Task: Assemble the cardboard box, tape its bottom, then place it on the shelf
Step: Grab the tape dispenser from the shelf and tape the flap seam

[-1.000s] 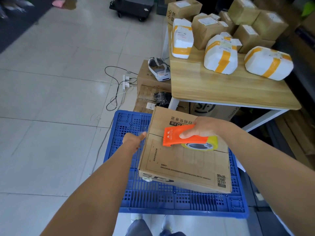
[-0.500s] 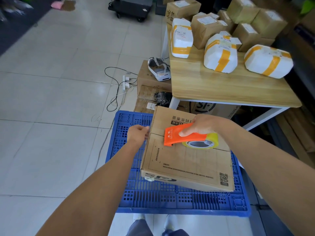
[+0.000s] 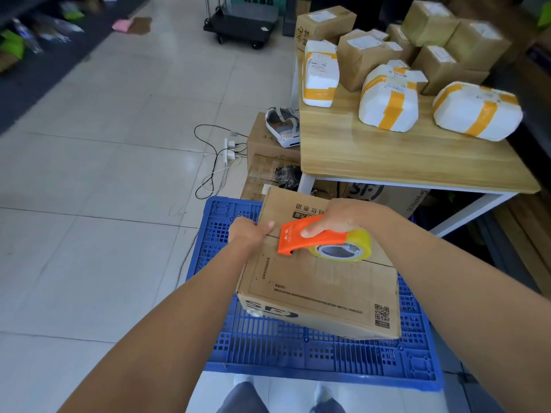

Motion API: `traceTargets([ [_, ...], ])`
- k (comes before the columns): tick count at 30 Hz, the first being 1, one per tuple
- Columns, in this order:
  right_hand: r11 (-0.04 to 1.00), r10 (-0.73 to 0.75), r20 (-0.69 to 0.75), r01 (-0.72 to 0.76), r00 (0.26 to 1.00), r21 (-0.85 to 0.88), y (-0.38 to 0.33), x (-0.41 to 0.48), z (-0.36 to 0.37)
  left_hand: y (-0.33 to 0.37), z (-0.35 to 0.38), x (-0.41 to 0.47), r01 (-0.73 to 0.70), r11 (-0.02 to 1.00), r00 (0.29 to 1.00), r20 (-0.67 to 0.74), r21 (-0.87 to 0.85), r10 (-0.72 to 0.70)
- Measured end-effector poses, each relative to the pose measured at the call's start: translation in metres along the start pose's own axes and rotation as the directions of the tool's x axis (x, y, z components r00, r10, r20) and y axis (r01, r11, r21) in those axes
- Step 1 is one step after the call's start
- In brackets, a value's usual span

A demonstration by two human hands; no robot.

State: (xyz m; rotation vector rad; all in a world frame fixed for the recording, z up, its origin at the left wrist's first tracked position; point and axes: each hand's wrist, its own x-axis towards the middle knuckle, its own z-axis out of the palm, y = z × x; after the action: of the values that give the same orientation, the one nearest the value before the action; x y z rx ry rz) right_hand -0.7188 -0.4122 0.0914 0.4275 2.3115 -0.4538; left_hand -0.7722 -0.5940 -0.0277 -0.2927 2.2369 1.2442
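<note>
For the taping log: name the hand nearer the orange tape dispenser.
Right. The right hand grips the tape dispenser from above; the left hand holds the left edge of the cardboard box, just left of the dispenser's nose.

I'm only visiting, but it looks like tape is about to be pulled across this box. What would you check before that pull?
1. Flaps: the brown cardboard box is closed, and its seam is a thin line: ok.
2. Steadying: the left hand grips the box's left edge at the seam: ok.
3. Tool grip: the right hand is wrapped round the orange tape dispenser: ok.
4. Alignment: the dispenser sits over the seam: ok.
5. Tape end stuck to the cardboard: cannot tell, it is hidden under the dispenser.
6. Support: the box rests on the blue plastic pallet: ok.
</note>
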Motion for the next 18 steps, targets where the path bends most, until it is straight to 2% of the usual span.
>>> traceTargets([
  [7, 0.977, -0.177, -0.004, 0.176, 0.984, 0.124, 0.022, -0.017, -0.003, 0.007, 0.013, -0.007, 0.058, 0.997, 0.979, -0.198, 0.054, -0.046],
  [11, 0.955, -0.251, 0.003, 0.248, 0.968, 0.161, 0.038, -0.024, 0.002, 0.011, 0.02, -0.015, 0.07, 0.996, 0.966, -0.253, 0.063, -0.052],
  [14, 0.951, -0.269, 0.009, 0.264, 0.963, 0.159, 0.059, -0.03, -0.002, 0.011, 0.022, -0.018, 0.057, 0.996, 0.958, -0.284, 0.071, -0.035],
  [18, 0.984, -0.179, 0.015, 0.179, 0.984, 0.017, 0.102, -0.039, -0.016, 0.009, 0.022, -0.017, 0.056, 0.995, 0.954, -0.297, 0.079, -0.03],
])
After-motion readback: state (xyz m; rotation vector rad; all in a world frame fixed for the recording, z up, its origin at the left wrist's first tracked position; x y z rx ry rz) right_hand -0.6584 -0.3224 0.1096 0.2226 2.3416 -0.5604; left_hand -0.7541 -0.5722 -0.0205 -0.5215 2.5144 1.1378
